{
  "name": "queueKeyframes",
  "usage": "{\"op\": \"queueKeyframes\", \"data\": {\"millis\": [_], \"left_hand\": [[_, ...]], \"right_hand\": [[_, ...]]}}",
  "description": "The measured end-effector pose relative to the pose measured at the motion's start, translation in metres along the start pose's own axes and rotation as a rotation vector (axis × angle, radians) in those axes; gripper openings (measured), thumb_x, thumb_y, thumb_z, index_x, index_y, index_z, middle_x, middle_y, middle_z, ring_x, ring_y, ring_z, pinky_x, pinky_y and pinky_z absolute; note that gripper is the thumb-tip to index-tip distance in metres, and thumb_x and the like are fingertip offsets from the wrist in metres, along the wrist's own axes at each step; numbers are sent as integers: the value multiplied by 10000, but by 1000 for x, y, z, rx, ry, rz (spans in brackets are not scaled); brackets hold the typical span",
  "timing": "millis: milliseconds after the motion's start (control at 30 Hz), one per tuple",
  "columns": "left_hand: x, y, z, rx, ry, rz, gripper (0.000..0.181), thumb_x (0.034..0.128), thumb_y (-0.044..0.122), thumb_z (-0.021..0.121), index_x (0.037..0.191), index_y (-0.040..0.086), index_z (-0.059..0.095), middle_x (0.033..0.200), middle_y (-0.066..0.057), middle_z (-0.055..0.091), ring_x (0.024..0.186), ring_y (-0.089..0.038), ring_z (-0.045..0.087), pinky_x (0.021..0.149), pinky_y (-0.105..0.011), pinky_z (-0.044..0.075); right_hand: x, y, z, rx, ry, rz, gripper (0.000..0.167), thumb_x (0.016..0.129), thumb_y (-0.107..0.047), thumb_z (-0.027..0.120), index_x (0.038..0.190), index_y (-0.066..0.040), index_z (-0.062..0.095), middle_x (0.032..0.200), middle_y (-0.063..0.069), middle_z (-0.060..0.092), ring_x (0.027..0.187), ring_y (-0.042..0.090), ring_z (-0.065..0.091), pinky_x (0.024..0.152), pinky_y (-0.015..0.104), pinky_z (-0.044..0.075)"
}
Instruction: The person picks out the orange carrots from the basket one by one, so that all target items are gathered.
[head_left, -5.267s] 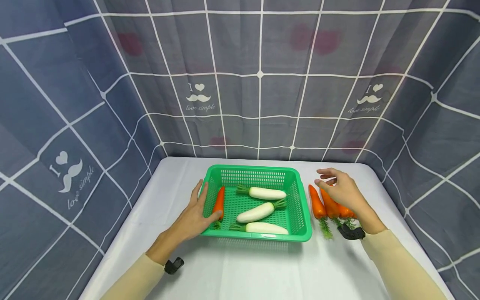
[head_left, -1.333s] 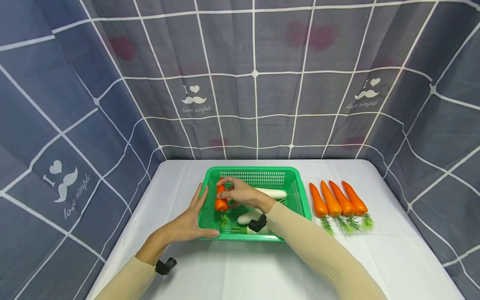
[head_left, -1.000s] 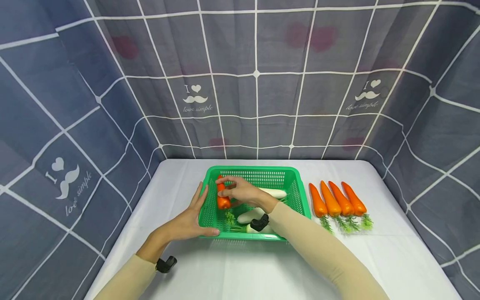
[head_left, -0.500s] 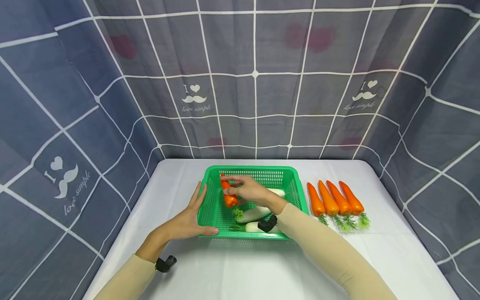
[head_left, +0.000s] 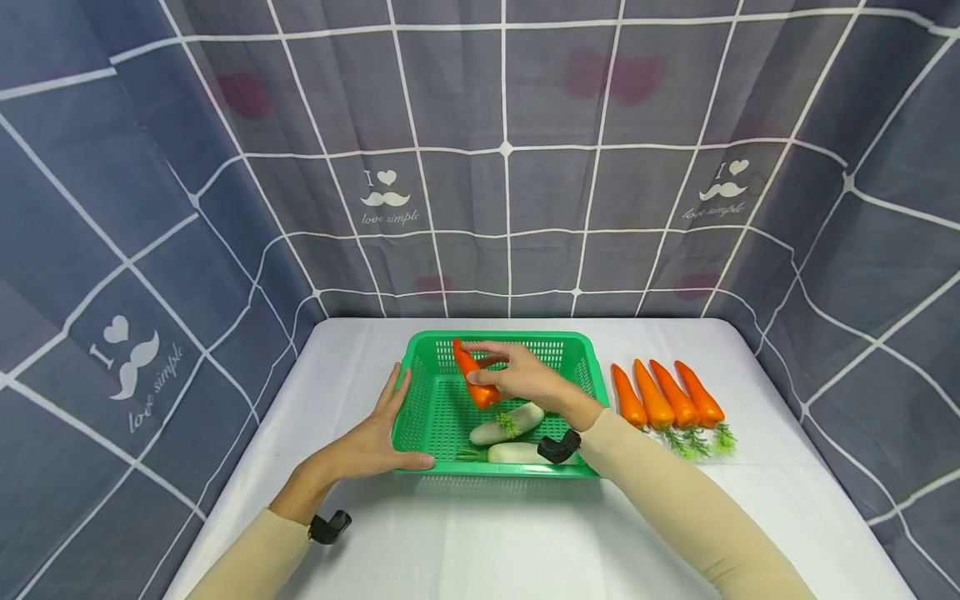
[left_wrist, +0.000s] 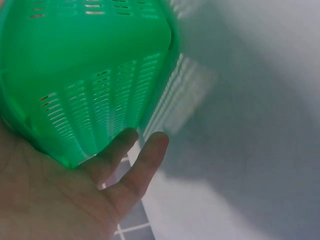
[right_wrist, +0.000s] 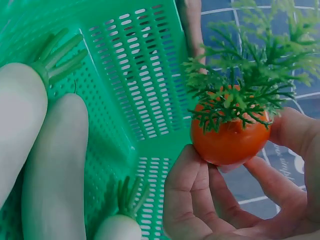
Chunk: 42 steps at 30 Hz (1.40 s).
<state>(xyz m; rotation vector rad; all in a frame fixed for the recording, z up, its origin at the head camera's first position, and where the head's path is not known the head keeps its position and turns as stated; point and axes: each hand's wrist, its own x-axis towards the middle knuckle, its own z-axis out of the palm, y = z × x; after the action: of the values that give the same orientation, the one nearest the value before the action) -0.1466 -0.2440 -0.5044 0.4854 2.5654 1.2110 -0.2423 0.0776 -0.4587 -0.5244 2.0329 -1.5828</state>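
My right hand (head_left: pixel 521 379) grips an orange carrot (head_left: pixel 468 367) with green leaves and holds it tilted above the green plastic basket (head_left: pixel 431 408). In the right wrist view the carrot's thick leafy end (right_wrist: pixel 230 137) sits between thumb and fingers. My left hand (head_left: pixel 360 446) lies spread against the basket's left side, thumb on the front rim; the left wrist view shows its fingers (left_wrist: pixel 145 160) extended beside the slotted wall. White radishes lie in the basket: one in the middle (head_left: pixel 506 425), one along the front (head_left: pixel 517 453), and a third behind my right hand in the head view.
Several carrots (head_left: pixel 652 400) lie side by side on the white tablecloth (head_left: pixel 487 542), right of the basket, under my right forearm's far side. Grey checked curtains (head_left: pixel 450 167) enclose the table at the back and both sides.
Earlier my right hand was over the table carrots. It then took hold of the carrot lying at the basket's left and has raised it, moving rightward. My left hand stays at the basket.
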Motion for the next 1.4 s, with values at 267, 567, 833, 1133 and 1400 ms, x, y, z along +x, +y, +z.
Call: {"op": "queueKeyframes", "data": {"millis": [267,567,833,1133,1400], "left_hand": [[-1,-4,2,0,7,3,1568,886,503,1019,1874,243,-170,1932,-19,-340,1813,-574,-5,1327,-869,311],[0,-1,2,9,9,3,1556,896,500,1013,1875,233,-167,1934,-19,-336,1812,-571,6,1320,-851,347],[0,0,2,8,6,0,1556,895,517,1010,1876,227,-162,1933,-22,-338,1814,-568,7,1318,-846,358],[0,-1,1,11,6,-3,1547,902,494,1009,1875,231,-164,1929,-3,-344,1813,-568,11,1318,-847,357],[0,-2,2,5,9,4,1557,895,516,1011,1875,234,-165,1928,8,-346,1815,-565,6,1321,-843,356]], "right_hand": [[-19,-1,-19,-39,45,1,615,1101,-237,829,1681,-325,646,1537,194,687,1140,287,827,949,398,723],[-43,-3,-46,-95,121,24,601,1090,-304,847,1659,-309,657,1567,165,688,1128,267,833,967,422,720],[-56,4,-70,-163,155,-7,588,1106,-307,824,1665,-257,650,1596,190,687,1194,277,803,936,387,700],[-74,6,-93,-225,220,1,621,1110,-357,821,1683,-217,626,1666,191,654,1409,361,713,985,341,654],[-91,8,-114,-253,271,18,620,1126,-365,804,1695,-204,614,1672,202,655,1429,388,706,965,306,650]]}}
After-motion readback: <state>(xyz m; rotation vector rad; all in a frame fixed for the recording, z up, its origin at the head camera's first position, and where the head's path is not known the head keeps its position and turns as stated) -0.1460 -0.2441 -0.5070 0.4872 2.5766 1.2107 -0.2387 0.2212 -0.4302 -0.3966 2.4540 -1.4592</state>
